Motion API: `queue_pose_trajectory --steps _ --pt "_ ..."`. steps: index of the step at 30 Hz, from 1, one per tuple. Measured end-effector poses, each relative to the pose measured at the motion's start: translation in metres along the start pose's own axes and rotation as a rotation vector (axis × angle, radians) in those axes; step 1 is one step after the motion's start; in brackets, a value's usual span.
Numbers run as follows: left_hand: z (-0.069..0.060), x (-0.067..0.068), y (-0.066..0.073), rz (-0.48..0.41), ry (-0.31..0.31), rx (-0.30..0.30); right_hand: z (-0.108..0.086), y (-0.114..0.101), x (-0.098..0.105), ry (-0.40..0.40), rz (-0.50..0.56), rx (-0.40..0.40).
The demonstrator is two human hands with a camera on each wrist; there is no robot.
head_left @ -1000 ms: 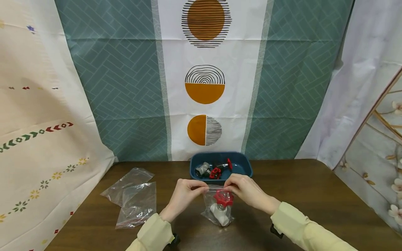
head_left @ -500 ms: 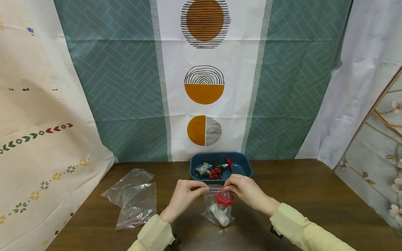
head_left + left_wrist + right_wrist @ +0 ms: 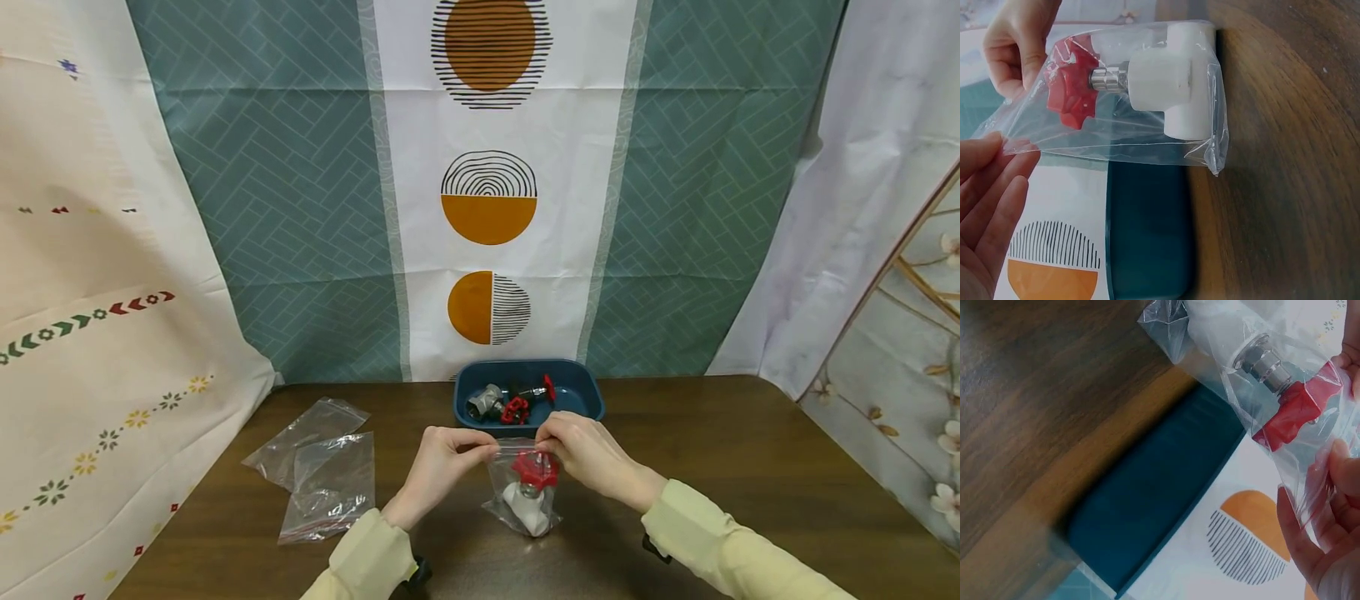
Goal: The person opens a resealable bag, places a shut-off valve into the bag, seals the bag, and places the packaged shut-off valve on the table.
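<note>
A clear zip bag [image 3: 501,477] hangs upright between both hands, its bottom at the table. Inside it is a valve [image 3: 1169,81] with a white plastic body, a metal stem and a red handwheel [image 3: 536,469]. The left hand [image 3: 444,467] pinches the bag's top left corner between thumb and fingers. At the top right, the right hand [image 3: 592,458] pinches the same edge, close to the handwheel. Both wrist views show the thumbs and fingers on the thin plastic. Whether the zip strip is sealed cannot be told.
Behind the hands stands a blue tray [image 3: 577,405] with several valves, among them a metal one [image 3: 487,402] and one with a small red handwheel [image 3: 515,410]. Two flat zip bags [image 3: 330,487] overlap on the wooden table [image 3: 720,467] at the left. A patterned cloth [image 3: 315,208] hangs behind.
Both hands keep their pinch on the bag's top edge, almost unmoved. The head view has shifted very slightly; the bag and valve stay in place.
</note>
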State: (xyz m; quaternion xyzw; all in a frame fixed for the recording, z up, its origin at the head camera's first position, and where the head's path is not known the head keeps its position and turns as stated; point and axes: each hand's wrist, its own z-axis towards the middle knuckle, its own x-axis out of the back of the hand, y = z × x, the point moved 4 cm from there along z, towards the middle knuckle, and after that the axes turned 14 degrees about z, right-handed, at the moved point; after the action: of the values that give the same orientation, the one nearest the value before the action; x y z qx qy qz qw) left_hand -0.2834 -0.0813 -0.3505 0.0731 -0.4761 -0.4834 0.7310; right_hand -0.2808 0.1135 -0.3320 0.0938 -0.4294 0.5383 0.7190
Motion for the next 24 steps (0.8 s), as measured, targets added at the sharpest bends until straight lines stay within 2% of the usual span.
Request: queue_pose_trajectory --steps 5,8,13,20,24 --pt "-0.001 0.000 -0.001 0.001 0.005 0.000 0.000 0.001 -0.003 0.005 0.027 -0.026" --pt "-0.001 0.000 -0.002 -0.026 0.007 0.022 0.000 0.004 -0.003 0.003 0.108 -0.042" --pt "0.000 0.001 -0.004 -0.056 0.013 0.039 -0.001 0.008 0.002 0.001 0.230 -0.006" --pt "-0.001 0.000 -0.004 -0.071 0.010 0.042 -0.006 0.013 0.003 -0.024 0.275 -0.006" --pt "-0.002 -0.001 -0.005 -0.083 0.000 0.048 -0.009 0.017 0.004 -0.001 0.284 -0.031"
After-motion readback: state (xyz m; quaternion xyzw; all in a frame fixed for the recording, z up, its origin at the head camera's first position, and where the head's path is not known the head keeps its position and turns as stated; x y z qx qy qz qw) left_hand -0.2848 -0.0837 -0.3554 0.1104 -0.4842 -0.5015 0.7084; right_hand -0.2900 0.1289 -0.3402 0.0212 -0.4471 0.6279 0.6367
